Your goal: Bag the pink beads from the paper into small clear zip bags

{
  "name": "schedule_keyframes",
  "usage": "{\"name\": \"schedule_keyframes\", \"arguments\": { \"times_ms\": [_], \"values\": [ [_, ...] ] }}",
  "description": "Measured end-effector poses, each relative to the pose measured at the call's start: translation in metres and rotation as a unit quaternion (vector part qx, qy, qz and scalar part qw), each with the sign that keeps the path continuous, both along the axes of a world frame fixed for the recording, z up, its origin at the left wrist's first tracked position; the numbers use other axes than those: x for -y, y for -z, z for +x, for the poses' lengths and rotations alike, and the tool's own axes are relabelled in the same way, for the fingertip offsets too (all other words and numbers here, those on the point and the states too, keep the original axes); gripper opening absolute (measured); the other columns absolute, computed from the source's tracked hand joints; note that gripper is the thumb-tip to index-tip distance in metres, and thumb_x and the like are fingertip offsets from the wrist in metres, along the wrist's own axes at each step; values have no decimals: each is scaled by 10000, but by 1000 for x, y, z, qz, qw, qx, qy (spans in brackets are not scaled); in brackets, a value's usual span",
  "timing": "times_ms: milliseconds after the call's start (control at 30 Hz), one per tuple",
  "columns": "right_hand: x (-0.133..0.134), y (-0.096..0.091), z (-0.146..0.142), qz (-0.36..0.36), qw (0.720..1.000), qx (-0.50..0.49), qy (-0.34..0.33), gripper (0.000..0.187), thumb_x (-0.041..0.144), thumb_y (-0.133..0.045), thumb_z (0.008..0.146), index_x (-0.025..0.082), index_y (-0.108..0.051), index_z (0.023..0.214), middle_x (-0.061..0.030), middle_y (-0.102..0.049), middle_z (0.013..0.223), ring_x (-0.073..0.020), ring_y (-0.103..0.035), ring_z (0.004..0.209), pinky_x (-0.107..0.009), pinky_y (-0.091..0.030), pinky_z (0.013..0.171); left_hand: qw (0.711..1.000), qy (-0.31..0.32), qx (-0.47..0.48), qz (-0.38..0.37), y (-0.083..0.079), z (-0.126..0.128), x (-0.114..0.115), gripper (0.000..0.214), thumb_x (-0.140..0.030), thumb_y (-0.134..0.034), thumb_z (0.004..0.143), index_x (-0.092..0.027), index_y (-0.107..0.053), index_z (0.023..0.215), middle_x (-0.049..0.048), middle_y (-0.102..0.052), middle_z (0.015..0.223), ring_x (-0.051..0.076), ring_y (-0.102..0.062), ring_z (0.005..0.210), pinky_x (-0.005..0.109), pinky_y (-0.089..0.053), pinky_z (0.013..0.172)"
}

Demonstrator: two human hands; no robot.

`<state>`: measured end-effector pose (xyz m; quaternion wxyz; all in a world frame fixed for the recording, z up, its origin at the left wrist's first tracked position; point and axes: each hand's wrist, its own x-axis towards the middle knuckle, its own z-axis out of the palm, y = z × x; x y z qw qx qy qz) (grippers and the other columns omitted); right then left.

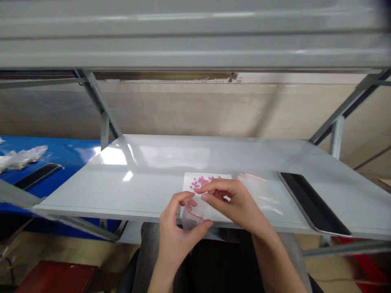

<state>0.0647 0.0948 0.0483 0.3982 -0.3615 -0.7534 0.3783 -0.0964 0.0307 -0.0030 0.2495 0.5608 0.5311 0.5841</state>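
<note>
The beads point(202, 181) are pink on white paper point(215, 215), the held bag point(192, 221) is clear and milky with a thin red line across it, and the spare bags point(259, 193) are clear with red lines. The bench point(152, 179) is glossy pale grey with white glare, and the tablet point(314, 203) has a black face and a silvery edge. Around them show a blue table point(75, 156), grey shelf point(195, 44), beige wall point(189, 110), dark red box point(58, 276) and mottled grey trousers point(149, 248).

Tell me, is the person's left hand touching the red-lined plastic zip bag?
Touching. The head view shows the left hand wrapped around the red-lined plastic zip bag, which sits between its thumb and fingers.
</note>
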Motion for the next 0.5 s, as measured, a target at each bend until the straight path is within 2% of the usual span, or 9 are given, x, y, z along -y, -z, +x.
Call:
{"name": "schedule_keyframes", "arguments": {
  "times_ms": [100, 167, 333, 500],
  "values": [
    [-17, 12, -1, 37, 993, 69, 92, 167, 299, -661, 888, 183, -781, 889, -34, -727, 698, -148, -584, 578, -251, -430, 537, 1000, -12, 12, 10, 1, -2, 0, 410, -291, -818, 695, -226, -645, 1061, -15, -668, 833, 175, -632, 769, 306, -508, 793],
    [-24, 25, -6, 71, 979, 141, 125, 99, 222, -679, 850, 181, -769, 863, -18, -706, 661, -149, -586, 580, -259, -442, 588, 999, -19, 20, 17, 3, -4, -1, 423, -307, -828, 695, -224, -645, 1068, -12, -671, 835, 177, -634, 775, 304, -509, 792],
    [-25, 51, -23, 79, 967, 198, 139, 84, 113, -684, 788, 172, -744, 790, -32, -691, 661, -187, -612, 635, -290, -433, 667, 999, -23, 17, 26, 5, -6, -1, 453, -356, -846, 699, -226, -648, 1086, -10, -676, 847, 184, -644, 789, 303, -516, 794],
    [-25, 54, -23, 74, 967, 193, 150, 120, 82, -659, 771, 172, -720, 721, -23, -666, 644, -172, -580, 606, -283, -412, 640, 1000, -15, 8, 25, 6, -7, -2, 457, -362, -847, 700, -226, -645, 1087, -7, -673, 853, 187, -644, 802, 308, -518, 800]
  ]
}}
